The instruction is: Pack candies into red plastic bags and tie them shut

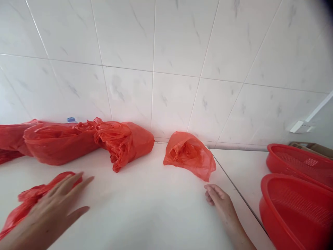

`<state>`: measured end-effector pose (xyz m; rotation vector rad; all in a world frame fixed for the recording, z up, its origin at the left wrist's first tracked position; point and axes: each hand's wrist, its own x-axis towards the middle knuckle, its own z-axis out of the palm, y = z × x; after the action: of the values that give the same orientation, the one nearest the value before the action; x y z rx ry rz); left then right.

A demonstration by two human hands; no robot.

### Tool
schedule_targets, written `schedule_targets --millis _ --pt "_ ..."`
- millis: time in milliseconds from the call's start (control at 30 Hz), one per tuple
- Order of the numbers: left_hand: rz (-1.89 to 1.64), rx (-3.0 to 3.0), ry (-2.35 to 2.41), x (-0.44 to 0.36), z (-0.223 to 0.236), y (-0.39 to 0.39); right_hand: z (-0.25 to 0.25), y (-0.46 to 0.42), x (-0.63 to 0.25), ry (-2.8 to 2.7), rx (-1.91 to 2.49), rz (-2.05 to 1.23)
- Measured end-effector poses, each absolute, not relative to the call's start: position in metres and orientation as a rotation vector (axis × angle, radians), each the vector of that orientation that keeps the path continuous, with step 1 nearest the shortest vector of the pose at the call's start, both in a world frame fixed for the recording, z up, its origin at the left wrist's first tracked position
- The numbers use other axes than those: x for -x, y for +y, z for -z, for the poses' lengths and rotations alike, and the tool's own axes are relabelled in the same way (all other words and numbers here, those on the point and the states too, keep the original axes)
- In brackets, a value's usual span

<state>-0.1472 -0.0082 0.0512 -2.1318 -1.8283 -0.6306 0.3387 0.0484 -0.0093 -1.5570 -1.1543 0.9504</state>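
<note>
My left hand (63, 198) has its fingers stretched apart over a crumpled red plastic bag (33, 194) at the lower left; whether the palm touches it I cannot tell. Over on the right, my right hand (218, 199) has its fingers curled in, with nothing visible in them. Just beyond its fingertips lies a loose red plastic bag (191, 154), its mouth partly spread. A bunched red bag (127, 139) rests left of that, near the wall.
More filled red bags (59, 142) line the wall at left, with a blue bottle cap (71, 119) behind. Two red plastic baskets (273, 211) stand at right, a cardboard box (314, 148) behind them. A seam crosses the white table (145, 205) before a tiled wall (177, 97).
</note>
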Motion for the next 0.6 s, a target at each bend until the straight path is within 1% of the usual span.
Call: schedule_targets --millis 100,167,233,300,433,600 --pt "0.530 2.475 -1.842 0.098 -0.041 0.004 0.011 0.049 -0.335 -1.194 1.605 -0.922" --pt "0.445 2.805 -1.839 0.057 -0.035 0.017 0.012 0.048 -0.330 -1.276 1.629 -0.849" --pt "0.455 3.023 -1.777 0.016 -0.027 0.037 0.012 0.046 -0.324 -1.387 1.652 -0.754" --pt "0.566 3.040 -1.672 -0.021 -0.017 0.062 0.011 0.044 -0.317 -1.477 1.671 -0.681" --pt "0.824 2.957 -1.284 -0.080 -0.001 0.109 0.008 0.041 -0.303 -1.579 1.654 -0.604" --pt "0.885 2.985 -1.001 -0.117 0.000 0.134 0.007 0.049 -0.289 -1.650 1.599 -0.526"
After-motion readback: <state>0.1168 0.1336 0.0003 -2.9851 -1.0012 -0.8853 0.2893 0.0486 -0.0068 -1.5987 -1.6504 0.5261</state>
